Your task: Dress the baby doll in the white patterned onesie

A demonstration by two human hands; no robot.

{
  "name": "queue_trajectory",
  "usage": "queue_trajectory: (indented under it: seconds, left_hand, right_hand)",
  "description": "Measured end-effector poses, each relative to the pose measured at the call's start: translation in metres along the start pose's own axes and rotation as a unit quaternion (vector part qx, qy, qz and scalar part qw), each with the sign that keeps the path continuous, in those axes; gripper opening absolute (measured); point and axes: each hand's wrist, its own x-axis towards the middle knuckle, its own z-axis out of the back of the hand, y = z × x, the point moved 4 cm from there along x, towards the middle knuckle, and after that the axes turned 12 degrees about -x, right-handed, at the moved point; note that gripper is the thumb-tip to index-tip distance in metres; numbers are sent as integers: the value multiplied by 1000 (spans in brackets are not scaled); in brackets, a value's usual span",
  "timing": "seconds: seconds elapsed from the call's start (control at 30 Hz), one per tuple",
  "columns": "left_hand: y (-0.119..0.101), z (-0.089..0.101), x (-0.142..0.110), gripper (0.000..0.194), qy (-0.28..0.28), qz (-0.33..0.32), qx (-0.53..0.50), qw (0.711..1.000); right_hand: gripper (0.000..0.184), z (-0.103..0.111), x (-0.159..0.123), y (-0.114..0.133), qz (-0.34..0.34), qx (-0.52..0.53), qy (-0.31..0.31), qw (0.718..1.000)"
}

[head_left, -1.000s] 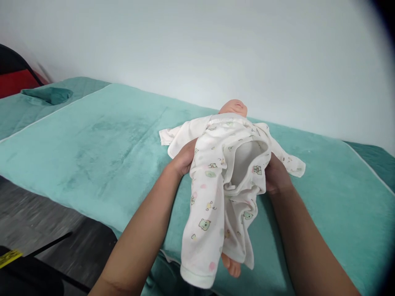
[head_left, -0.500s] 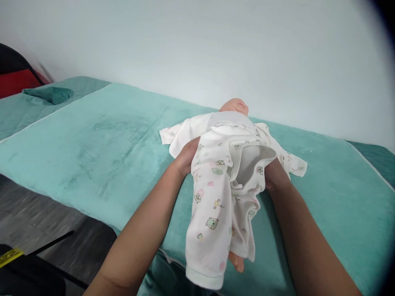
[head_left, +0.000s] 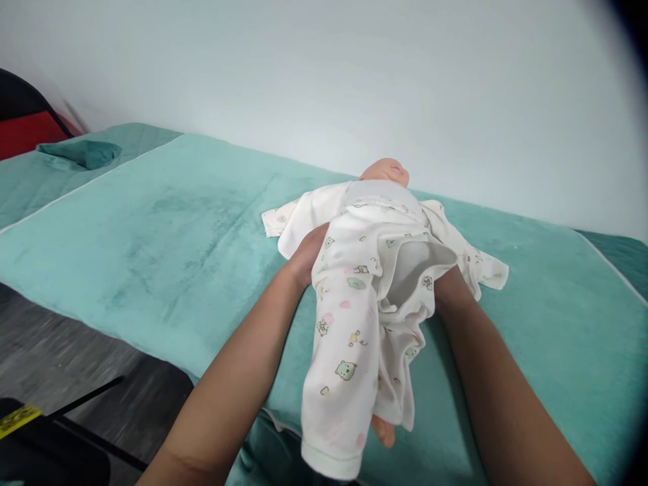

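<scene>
A baby doll (head_left: 385,171) lies on its back, head toward the wall, wearing a white printed top (head_left: 316,208) and white trousers (head_left: 340,337) with bear prints. One trouser leg covers its foot, while a bare foot (head_left: 383,430) shows below the other. The trousers' waist gapes on the right side. My left hand (head_left: 310,253) reaches in at the doll's left-hand side of the picture, its fingers hidden beneath the clothes. On the opposite side, my right hand (head_left: 449,287) is tucked under the loose trouser cloth, and its fingers are out of sight too.
A teal padded cover (head_left: 202,223) lies over the table, against a white wall (head_left: 324,81). A face hole (head_left: 84,155) is at its far left end. Beyond stands a black and red chair (head_left: 30,131). A dark object with a yellow label (head_left: 19,420) sits at lower left.
My right hand has shifted slightly, and more of it is covered by the trouser cloth. The trouser legs have swung a little to the left. My left hand stays almost where it was.
</scene>
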Motion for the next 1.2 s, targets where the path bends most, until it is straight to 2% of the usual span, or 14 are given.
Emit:
queue_trajectory:
  seconds: [0.17,0.3,0.4,0.5,0.57,0.63,0.73,0.8,0.87,1.0,1.1,1.2]
  left_hand:
    - [-6,-8,-2,14,55,-43,12,998]
    - [-8,-8,-1,13,27,-75,52,995]
    - [-11,-7,1,13,8,-135,75,988]
    - [-14,-5,5,16,4,-226,93,970]
    - [-15,-4,8,21,4,-276,105,955]
    - [-15,-2,11,26,10,-295,111,949]
    - [-17,-2,11,27,26,-314,145,938]
    - [-20,-2,9,25,30,-348,190,918]
    - [-23,-4,8,24,29,-373,233,898]
    - [-26,-3,22,22,13,-347,271,898]
    - [-26,1,39,16,-25,-310,271,911]
    - [-23,6,51,16,-62,-269,225,934]
  right_hand:
    - [31,-4,0,8,-11,65,0,998]
    - [37,-5,8,-1,-35,133,7,990]
    - [36,-6,15,-11,-53,164,21,985]
    - [30,-5,16,-15,-40,132,13,990]
    - [28,-2,14,-14,-7,61,-16,998]
    - [31,3,9,-10,50,-41,-80,995]
    - [34,10,-1,3,169,-177,-187,951]
    - [31,10,-6,9,234,-230,-202,923]
    - [31,9,-5,11,262,-255,-181,913]
    - [27,10,11,9,231,-247,-145,930]
    - [21,14,38,3,168,-231,-139,948]
    - [14,14,66,-6,95,-203,-117,967]
